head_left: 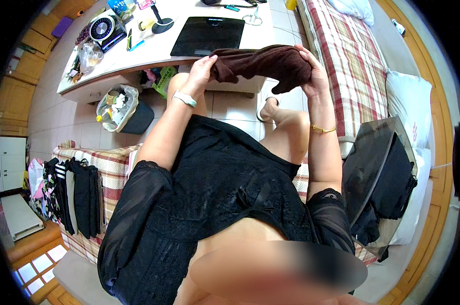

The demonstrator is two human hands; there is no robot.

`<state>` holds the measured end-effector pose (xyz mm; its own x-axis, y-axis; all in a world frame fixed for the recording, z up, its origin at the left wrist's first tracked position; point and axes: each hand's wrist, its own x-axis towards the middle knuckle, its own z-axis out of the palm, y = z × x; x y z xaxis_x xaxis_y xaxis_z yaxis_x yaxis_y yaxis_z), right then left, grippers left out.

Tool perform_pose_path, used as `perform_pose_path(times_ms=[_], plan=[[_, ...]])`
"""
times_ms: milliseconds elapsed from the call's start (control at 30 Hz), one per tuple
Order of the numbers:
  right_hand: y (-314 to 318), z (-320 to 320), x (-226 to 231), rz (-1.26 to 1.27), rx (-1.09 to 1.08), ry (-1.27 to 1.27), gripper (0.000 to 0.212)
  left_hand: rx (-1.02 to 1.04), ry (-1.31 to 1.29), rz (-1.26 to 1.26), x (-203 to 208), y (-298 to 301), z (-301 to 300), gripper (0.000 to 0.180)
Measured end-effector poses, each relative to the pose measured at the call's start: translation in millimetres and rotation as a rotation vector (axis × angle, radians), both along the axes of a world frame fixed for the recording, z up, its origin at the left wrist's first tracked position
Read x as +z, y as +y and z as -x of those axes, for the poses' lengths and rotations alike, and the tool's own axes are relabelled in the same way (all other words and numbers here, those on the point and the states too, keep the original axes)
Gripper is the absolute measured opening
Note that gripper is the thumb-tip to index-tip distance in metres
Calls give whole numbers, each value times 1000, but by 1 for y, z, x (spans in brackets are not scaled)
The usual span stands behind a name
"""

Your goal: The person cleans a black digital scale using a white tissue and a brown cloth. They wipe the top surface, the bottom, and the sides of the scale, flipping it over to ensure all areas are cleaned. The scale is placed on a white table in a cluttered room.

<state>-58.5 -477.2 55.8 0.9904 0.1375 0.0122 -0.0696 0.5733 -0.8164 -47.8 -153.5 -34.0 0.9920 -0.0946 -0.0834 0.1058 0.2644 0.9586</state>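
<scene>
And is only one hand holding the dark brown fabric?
No, the left hand and right hand hold opposite ends of the brown fabric.

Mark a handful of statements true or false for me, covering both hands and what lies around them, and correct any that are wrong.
1. The left hand and the right hand both hold the dark brown cloth. True.
2. The flat black slab lies on the floor. False: the flat black slab lies on the white table.
3. The gold bracelet is on the left wrist. False: the gold bracelet is on the right wrist; a pale wristband is on the left.
4. The lined waste bin is to the person's left. True.
5. The grey see-through box at the person's right holds dark clothes. True.
</scene>
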Motion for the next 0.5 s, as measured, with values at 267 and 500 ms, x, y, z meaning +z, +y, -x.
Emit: perform_pose_path(times_ms=[267, 500], plan=[[118, 58, -40, 1206, -191, -880, 54, -200, 134, 642, 38, -51, 70, 64], [137, -11, -93, 1027, -375, -632, 37, -401, 160, 511, 10, -9, 59, 69]])
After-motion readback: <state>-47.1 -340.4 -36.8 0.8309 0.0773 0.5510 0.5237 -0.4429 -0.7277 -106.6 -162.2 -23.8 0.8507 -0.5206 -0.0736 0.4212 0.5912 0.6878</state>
